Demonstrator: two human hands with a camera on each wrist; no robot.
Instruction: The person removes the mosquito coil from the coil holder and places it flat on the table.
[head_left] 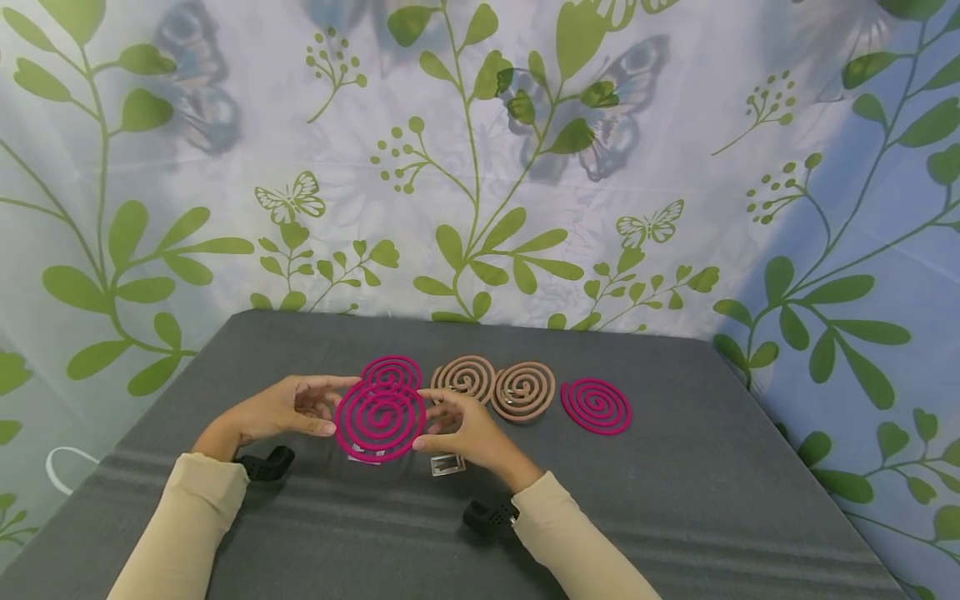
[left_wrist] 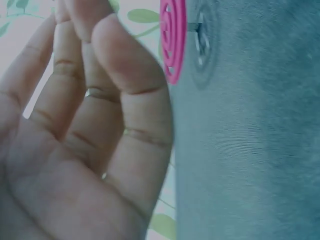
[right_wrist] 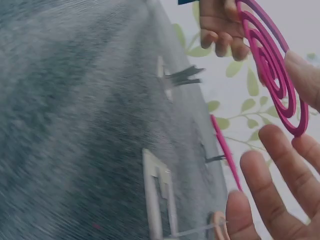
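A pink spiral mosquito coil is held up over the table between both hands. My left hand pinches its left edge between thumb and fingers; the left wrist view shows the palm and curved fingers. On the other edge, my right hand grips with thumb and forefinger, the remaining fingers spread apart in the right wrist view. Just behind is another pink coil, partly covered by the held one. A small metal coil stand lies near the right hand, and another stand shows under the held coil.
Two brown coils sit side by side behind the right hand. Farther right is one more pink coil. The grey cloth-covered table meets a leaf-patterned curtain at the back. A white loop hangs by the left edge.
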